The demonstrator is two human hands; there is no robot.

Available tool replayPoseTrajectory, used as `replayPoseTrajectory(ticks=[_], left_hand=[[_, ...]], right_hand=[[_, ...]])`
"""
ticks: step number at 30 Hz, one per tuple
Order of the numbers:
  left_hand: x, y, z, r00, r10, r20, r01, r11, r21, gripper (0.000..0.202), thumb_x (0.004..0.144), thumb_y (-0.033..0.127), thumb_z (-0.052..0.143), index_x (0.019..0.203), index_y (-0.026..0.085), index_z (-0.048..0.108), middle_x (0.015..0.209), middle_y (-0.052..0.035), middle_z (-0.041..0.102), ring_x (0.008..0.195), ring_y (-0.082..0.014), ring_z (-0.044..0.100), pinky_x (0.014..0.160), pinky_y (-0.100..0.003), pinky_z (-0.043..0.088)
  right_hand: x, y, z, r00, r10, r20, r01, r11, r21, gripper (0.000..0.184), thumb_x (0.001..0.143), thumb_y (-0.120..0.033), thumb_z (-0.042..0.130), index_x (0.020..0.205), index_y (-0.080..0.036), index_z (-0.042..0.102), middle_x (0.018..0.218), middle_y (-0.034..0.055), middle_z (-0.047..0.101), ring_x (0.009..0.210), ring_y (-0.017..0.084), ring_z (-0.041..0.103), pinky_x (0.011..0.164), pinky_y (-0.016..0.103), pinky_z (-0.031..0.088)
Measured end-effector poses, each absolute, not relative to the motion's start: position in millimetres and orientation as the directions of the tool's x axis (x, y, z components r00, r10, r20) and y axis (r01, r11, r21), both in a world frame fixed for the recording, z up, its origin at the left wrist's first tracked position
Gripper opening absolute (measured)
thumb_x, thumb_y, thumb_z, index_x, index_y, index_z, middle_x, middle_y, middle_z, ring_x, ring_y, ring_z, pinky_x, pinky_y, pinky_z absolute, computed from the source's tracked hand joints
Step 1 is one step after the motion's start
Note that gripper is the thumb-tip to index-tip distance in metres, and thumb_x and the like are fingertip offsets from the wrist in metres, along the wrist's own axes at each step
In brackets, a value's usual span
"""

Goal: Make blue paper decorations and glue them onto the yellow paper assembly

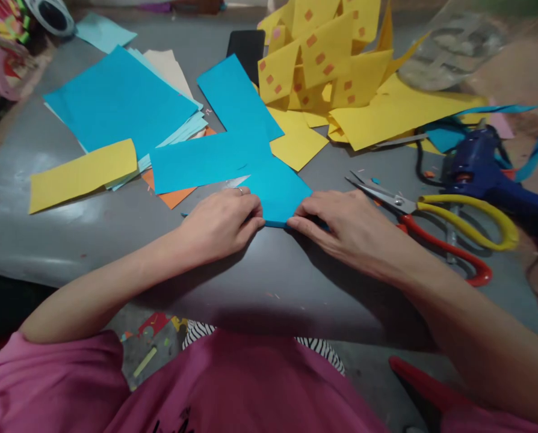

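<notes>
Both hands meet at the near edge of a small blue sheet [278, 189] that lies on the gray bench [273, 282], right in front of the person and about midway across the view. The left hand [221, 222] has its grip drawn tight: the fingers [254, 207] curl in, the thumb comes up to meet them, and together they pinch the left end of that near edge. A ring [240, 190] sits on one finger. The right hand [345, 228] mirrors it from the other side. Its grip is likewise closed, with fingertips on top of the sheet's right corner and the thumb pressed against the edge below them. The two grips are near each other, with only a short run of the sheet's edge showing between them. The far part of the small sheet tucks under a long blue sheet [206, 159], which in turn overlaps an orange sheet [172, 195]. Behind and to the left are a stack of blue sheets [120, 99] and a yellow strip [82, 174]. Farther back stands a heap of yellow paper [323, 54] dotted with orange squares, with a dark phone [246, 51] just beside it. Scissors [413, 207] with one yellow and one red handle lie just right of the right hand, with their blades partly open. A blue glue gun [481, 168] rests beyond them.
</notes>
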State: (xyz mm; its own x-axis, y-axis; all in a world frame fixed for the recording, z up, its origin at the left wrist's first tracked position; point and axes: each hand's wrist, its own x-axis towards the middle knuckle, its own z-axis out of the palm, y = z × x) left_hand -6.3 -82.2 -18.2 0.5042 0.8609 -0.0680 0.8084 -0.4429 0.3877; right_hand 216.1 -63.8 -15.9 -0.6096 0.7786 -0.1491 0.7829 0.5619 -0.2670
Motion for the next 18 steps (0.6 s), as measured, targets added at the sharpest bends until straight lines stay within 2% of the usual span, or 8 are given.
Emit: replayPoseTrajectory(ticks=[5, 11, 18], left_hand=[[-6.2, -80.8, -17.7, 0.512, 0.857, -0.049, 0.811, -0.464, 0.356, 0.023, 0.097, 0.032, 0.052, 0.088, 0.018, 0.068, 0.082, -0.0054, 0.069, 0.084, -0.0217, 0.064, 0.080, -0.036, 0.049], [-9.0, -78.8, -19.1, 0.474, 0.879, -0.046, 0.839, -0.435, 0.327, 0.024, 0.095, 0.037, 0.057, 0.084, 0.019, 0.067, 0.083, -0.0061, 0.068, 0.084, -0.0223, 0.064, 0.071, -0.032, 0.046], [-29.7, -84.0, -18.0, 0.423, 0.904, -0.063, 0.870, -0.386, 0.308, 0.024, 0.096, 0.038, 0.057, 0.083, 0.019, 0.065, 0.085, -0.0058, 0.068, 0.084, -0.0221, 0.062, 0.069, -0.032, 0.041]], right_hand=[[217.4, -68.3, -21.0, -0.637, 0.767, -0.078, 0.768, 0.624, -0.142, 0.038, 0.104, -0.042, 0.041, 0.086, -0.020, 0.065, 0.084, 0.0061, 0.069, 0.084, 0.024, 0.061, 0.070, 0.034, 0.025], [219.7, -76.6, -28.2, -0.614, 0.789, 0.018, 0.788, 0.612, 0.064, 0.045, 0.105, -0.047, 0.037, 0.087, -0.019, 0.067, 0.081, 0.0096, 0.069, 0.079, 0.025, 0.056, 0.070, 0.036, 0.022], [219.5, -77.0, -28.1, -0.592, 0.806, 0.017, 0.800, 0.584, 0.135, 0.046, 0.104, -0.051, 0.039, 0.086, -0.019, 0.067, 0.084, 0.0112, 0.069, 0.079, 0.026, 0.055, 0.070, 0.037, 0.022]])
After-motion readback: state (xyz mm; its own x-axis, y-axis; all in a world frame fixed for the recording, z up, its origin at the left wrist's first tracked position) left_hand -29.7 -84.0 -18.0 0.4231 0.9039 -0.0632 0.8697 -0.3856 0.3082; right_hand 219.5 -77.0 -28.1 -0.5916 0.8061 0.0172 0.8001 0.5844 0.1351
